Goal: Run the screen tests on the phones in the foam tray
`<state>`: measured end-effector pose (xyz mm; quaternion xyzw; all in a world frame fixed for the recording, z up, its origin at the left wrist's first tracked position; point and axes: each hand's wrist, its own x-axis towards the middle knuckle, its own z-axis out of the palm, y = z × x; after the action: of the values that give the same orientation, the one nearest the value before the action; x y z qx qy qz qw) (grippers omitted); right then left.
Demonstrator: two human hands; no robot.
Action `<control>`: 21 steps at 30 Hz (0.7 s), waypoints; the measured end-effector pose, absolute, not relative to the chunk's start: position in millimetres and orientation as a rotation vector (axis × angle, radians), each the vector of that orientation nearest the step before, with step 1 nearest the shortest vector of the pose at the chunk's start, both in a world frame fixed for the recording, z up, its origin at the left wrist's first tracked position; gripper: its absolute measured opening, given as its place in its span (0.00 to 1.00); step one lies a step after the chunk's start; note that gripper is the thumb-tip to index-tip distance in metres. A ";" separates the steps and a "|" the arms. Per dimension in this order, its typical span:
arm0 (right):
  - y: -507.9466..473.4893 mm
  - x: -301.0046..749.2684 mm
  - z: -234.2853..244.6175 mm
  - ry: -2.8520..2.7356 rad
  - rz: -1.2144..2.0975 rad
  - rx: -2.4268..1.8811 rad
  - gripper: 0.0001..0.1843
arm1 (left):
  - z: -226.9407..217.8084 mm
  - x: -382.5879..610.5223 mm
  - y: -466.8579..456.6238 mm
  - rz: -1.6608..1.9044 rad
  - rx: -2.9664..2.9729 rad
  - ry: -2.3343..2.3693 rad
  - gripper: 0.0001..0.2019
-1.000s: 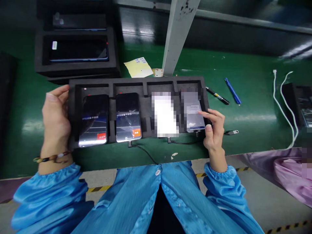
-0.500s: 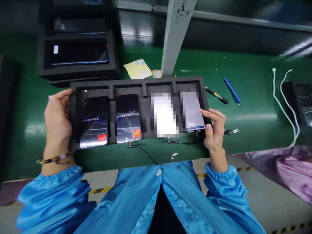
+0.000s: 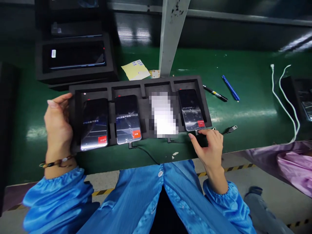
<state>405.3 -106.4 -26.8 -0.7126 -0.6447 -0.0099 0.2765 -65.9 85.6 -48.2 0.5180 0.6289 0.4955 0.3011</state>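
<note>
A black foam tray [image 3: 126, 89] holds a row of phones in its compartments. My left hand [image 3: 58, 130] grips the tray's left end, thumb and fingers around the edge. The leftmost phone [image 3: 94, 123] and the phone beside it [image 3: 127, 118] show dark screens with white text and a red or orange button. A third phone [image 3: 164, 115] is blurred out and bright. At the lower end of the rightmost phone [image 3: 191, 109], my right hand [image 3: 209, 146] pinches a small cable plug [image 3: 197, 132]. Angled black plugs [image 3: 131, 146] sit at the lower ends of the two middle phones.
Behind on the left stands a stack of foam trays [image 3: 76, 76] with phones. A yellow note [image 3: 136, 70] lies by a metal post [image 3: 172, 39]. To the right are a black pen [image 3: 215, 93], a blue pen [image 3: 230, 87], a USB connector [image 3: 232, 129] and a white cable [image 3: 280, 100].
My right hand has moved from the right phone's screen edge down to the plug at its lower end. That phone's screen went from light to dark with text and a red button.
</note>
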 end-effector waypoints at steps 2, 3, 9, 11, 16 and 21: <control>-104.0 403.8 -26.3 -1.724 -0.011 -1.908 0.10 | -48.2 -65.1 86.5 1.359 1.380 1.624 0.42; -103.0 404.1 -25.8 -1.725 -0.008 -1.902 0.10 | -47.9 -64.3 87.0 1.380 1.378 1.609 0.42; -102.7 407.4 -24.8 -1.763 -0.043 -1.894 0.09 | -44.3 -60.6 87.9 1.393 1.350 1.621 0.45; -103.3 407.5 -25.4 -1.770 -0.052 -1.889 0.10 | -43.4 -60.6 87.1 1.382 1.356 1.623 0.45; -103.1 406.9 -25.5 -1.756 -0.047 -1.907 0.09 | -40.0 -56.8 86.3 1.370 1.344 1.619 0.46; -102.3 407.4 -24.8 -1.759 -0.052 -1.907 0.08 | -39.3 -54.5 85.7 1.391 1.354 1.616 0.44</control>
<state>407.4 -102.3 -24.8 -0.7076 -0.6528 -0.0194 0.2698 -54.5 85.7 -39.3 0.5110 0.6096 0.5249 0.3030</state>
